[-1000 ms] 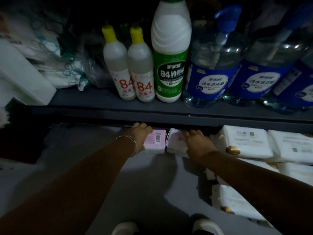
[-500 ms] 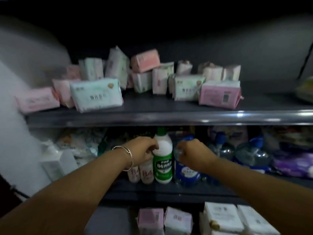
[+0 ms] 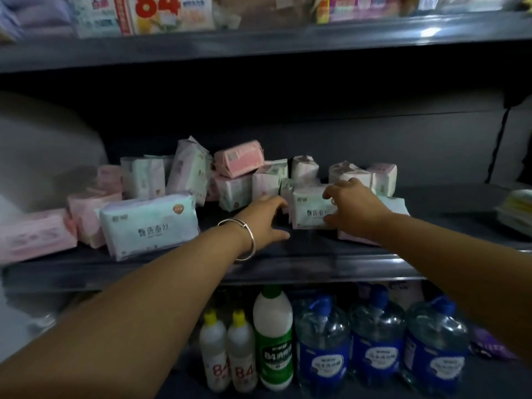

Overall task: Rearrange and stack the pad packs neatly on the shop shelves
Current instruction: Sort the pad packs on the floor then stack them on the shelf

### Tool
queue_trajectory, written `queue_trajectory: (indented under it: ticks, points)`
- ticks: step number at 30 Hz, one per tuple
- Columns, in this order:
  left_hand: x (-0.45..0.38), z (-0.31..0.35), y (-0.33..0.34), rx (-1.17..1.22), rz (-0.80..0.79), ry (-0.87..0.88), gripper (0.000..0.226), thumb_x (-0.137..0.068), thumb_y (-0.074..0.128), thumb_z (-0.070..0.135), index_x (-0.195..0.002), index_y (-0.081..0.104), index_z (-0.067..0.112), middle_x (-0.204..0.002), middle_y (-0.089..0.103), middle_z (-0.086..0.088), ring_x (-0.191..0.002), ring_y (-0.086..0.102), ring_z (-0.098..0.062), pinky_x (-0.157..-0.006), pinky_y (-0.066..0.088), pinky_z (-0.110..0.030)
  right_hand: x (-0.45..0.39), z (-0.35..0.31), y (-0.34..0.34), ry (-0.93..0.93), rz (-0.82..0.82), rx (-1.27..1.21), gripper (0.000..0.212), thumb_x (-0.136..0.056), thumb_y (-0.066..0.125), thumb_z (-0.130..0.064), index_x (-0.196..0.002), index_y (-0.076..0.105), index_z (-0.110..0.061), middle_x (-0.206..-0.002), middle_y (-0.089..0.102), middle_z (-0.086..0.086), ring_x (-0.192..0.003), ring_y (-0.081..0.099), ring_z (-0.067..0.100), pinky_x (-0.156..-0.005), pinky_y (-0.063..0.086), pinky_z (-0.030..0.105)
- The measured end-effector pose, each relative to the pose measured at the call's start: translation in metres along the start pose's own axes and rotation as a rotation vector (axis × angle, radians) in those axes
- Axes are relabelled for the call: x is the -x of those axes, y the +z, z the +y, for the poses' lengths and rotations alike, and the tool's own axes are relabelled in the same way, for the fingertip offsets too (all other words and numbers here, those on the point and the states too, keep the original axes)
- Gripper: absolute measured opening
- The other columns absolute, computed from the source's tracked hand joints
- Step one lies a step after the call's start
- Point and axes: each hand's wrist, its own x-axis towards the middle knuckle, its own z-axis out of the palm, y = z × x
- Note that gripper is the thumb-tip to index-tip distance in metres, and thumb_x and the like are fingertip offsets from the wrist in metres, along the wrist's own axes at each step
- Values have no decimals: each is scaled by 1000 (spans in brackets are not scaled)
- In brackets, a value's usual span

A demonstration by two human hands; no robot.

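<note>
Head view, centre of the frame: the fingers of the right hand (image 3: pixel 355 210) are spread and bent over the top edge and front face of a pale green pad pack (image 3: pixel 309 211), thumb low against its front; it looks like a loose clasp, though whether the pack is truly gripped or only touched I cannot tell. The left hand (image 3: pixel 266 223), just left of that pack, reaches in with fingers extended and slightly curved towards the pack's left end, holding nothing; a metal bangle (image 3: pixel 244 240) sits on its wrist. Coming at the pack from both ends suggests the aim is to square it up or lift it without crushing the soft wrapping.

Outward from the hands, the middle shelf (image 3: pixel 302 263) carries the jumble that needs sorting: a pink pack (image 3: pixel 239 158) lies tilted on top of upright ones at centre, another large pale green pack (image 3: pixel 149 223) leans at the front left, and pink packs (image 3: pixel 92 214) sit at the far left, somewhat blurred. A further pink pack lies partly hidden beneath the right forearm. The packs face different ways, so neat stacking seems barely begun.

Lower frame: disinfectant bottles (image 3: pixel 227 358) and blue-labelled jugs (image 3: pixel 377 344) stand on the shelf below. Boxed goods (image 3: pixel 149 12) line the top shelf.
</note>
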Motion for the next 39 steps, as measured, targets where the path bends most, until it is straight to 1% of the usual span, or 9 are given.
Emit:
queue_trajectory:
  ticks: [6,11,15,23,27,31,33,37,39]
  points:
    - [-62,-16,9,-163,11,-79,78,-77,73,29,-141,30,20,-144,30,-5,-133,30,-26,-109,32,-40,-41,14,10,50,-138,102,78,-78,68,-48,-141,34,-17,-145,38,7,-133,31,28,-108,28,42]
    - [-100,-37,10,-305,111,-87,69,-84,61,24,-144,26,25,-149,23,-1,-136,22,-25,-108,25,-36,-80,15,24,103,-311,119,98,-73,72,-50,-148,19,-16,-153,23,9,-144,13,29,-118,6,50]
    - [-129,-51,14,-321,182,-105,63,-88,55,26,-144,27,30,-151,22,3,-137,19,-23,-108,24,-36,-97,14,29,32,-351,138,80,-72,76,-41,-138,36,-19,-141,39,7,-132,34,28,-110,28,42]
    - [-163,-46,34,-157,76,156,57,-82,56,-4,-135,43,13,-145,38,-4,-132,37,-21,-105,27,-23,-109,34,20,-11,-442,26,84,-68,80,-11,-137,33,-22,-127,50,4,-108,50,21,-92,46,34]
    - [-173,-36,35,-417,-54,80,51,-90,55,28,-136,39,13,-143,41,-8,-131,40,-25,-109,25,-33,-110,50,21,-38,-391,134,73,-73,76,-18,-134,39,-27,-121,53,2,-101,50,20,-80,41,29]
    - [-178,-24,43,-564,-175,7,51,-92,43,49,-132,40,18,-137,48,-4,-131,40,-23,-115,5,-52,-110,60,24,-33,-363,166,67,-77,71,-16,-135,39,-25,-127,52,5,-113,51,24,-90,43,32]
    - [-182,-21,47,-514,-155,-9,48,-92,44,47,-127,43,14,-132,50,-9,-126,44,-27,-113,14,-49,-109,65,26,-25,-359,182,63,-79,68,-16,-135,39,-22,-128,51,7,-114,50,25,-94,43,33]
    - [-187,-18,43,-389,-120,-36,35,-95,45,19,-127,40,6,-123,51,-22,-108,53,-36,-81,40,-33,-105,74,25,24,-365,247,59,-83,66,-18,-136,39,-16,-134,47,10,-122,46,25,-98,38,32]
    - [-192,-17,42,-407,-126,-109,41,-93,43,12,-133,36,4,-121,50,-22,-112,50,-37,-87,41,-37,-103,77,25,26,-354,252,57,-85,65,-18,-136,40,-15,-137,45,10,-125,44,25,-99,36,30]
